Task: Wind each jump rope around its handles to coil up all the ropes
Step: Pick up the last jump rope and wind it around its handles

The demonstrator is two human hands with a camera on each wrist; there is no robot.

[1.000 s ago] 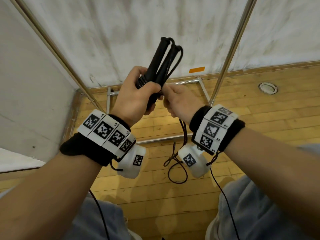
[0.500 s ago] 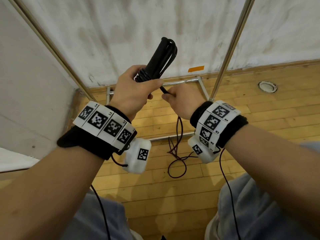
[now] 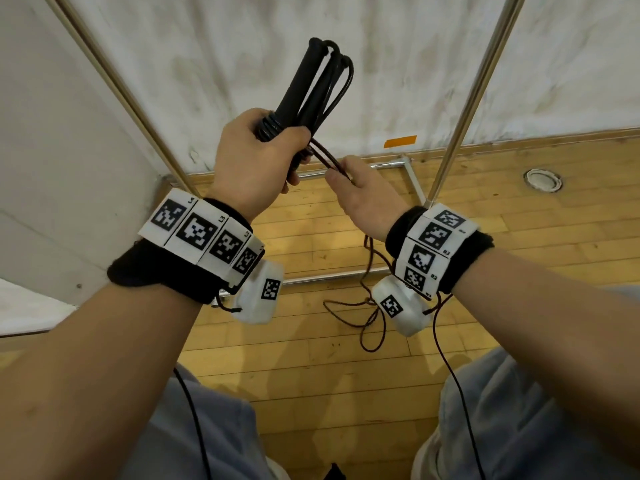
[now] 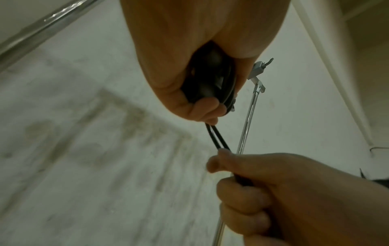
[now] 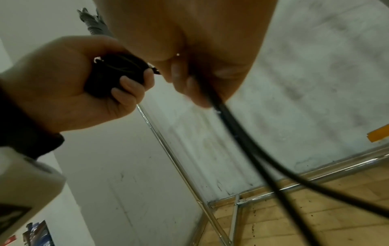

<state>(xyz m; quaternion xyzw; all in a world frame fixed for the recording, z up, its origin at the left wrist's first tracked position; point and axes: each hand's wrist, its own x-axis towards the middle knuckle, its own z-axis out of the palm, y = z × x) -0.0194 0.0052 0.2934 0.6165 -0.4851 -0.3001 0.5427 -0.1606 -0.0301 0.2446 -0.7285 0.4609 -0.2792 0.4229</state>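
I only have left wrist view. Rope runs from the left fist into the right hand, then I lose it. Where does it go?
Observer: Head view: below the right hand the rope hangs in loose loops above the wooden floor.
Operator: Any wraps on the handles?
Observer: Yes, a few turns at the handles, just above the left hand.
Operator: Handles together?
Observer: Side by side, pointing up.

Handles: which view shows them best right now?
The head view: both black handles stick up side by side from the left hand, rope wound at their base. Both wrist views show only dark handle ends inside the curled fingers.
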